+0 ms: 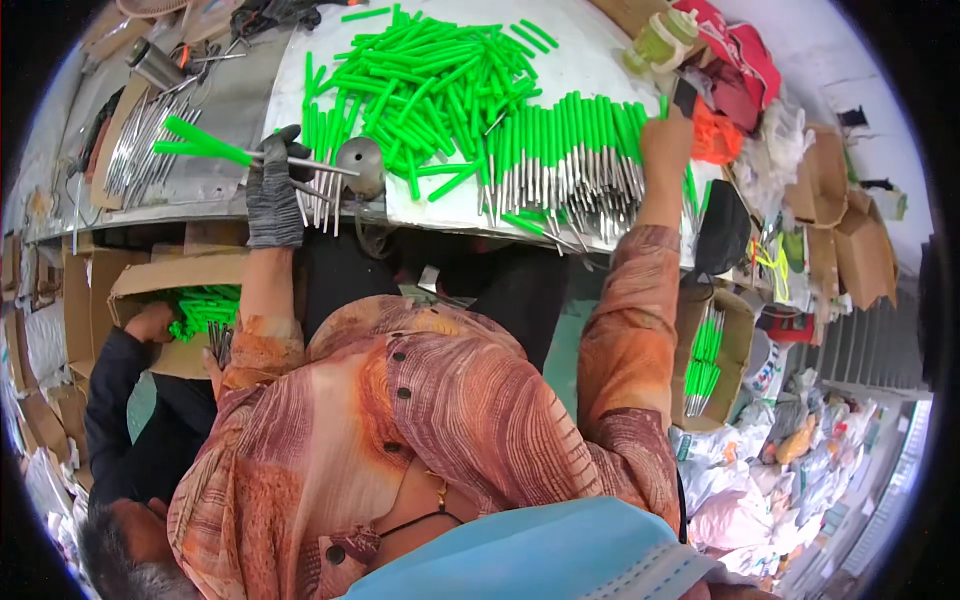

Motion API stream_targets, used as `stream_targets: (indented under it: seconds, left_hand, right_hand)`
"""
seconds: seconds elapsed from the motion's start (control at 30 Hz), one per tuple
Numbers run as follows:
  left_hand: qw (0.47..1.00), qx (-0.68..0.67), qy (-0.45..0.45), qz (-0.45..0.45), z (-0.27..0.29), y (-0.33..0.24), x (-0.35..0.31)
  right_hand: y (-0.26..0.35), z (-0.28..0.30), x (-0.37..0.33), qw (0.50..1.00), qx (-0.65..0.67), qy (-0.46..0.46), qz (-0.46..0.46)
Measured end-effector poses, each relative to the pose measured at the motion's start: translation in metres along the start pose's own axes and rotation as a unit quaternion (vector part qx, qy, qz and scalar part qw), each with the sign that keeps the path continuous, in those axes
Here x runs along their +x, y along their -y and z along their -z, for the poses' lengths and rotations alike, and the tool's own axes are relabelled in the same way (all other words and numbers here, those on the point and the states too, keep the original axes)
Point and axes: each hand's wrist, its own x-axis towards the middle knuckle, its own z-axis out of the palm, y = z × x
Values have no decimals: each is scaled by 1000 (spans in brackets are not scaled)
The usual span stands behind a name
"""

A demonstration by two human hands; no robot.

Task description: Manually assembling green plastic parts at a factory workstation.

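In a grey knit glove with dark fingertips, my left hand (274,200) is closed around a few metal rods with green sleeves (210,143), green ends pointing left. Beside it at the table edge is a round metal fixture (360,166). My right hand (667,140) is bare and closed at the right end of a row of green-sleeved metal rods (570,135). A green tube (663,106) sticks up from its fingers; the rest of it is hidden. Behind the row lies a big heap of green tubes (430,75).
Bare metal rods (150,150) lie at the table's left. A co-worker's hand (150,322) reaches into a cardboard box (180,275) with green pieces. Another box (735,345) at right holds sleeved rods. A green bottle (660,42) and red cloth (745,60) are at the far right.
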Motion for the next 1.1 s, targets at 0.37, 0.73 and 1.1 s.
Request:
stream_targets:
  seconds: [0.37, 0.73, 1.1]
  left_hand:
    - [997, 19, -7, -70, -17, 8, 0]
    - [841, 480, 168, -183, -48, 4, 3]
    - [998, 28, 57, 0, 3, 17, -20]
  right_hand:
    - [9, -3, -28, 970, -195, 72, 125]
    - [256, 72, -64, 695, 686, 191, 103]
    - [307, 31, -88, 610, 717, 315, 123]
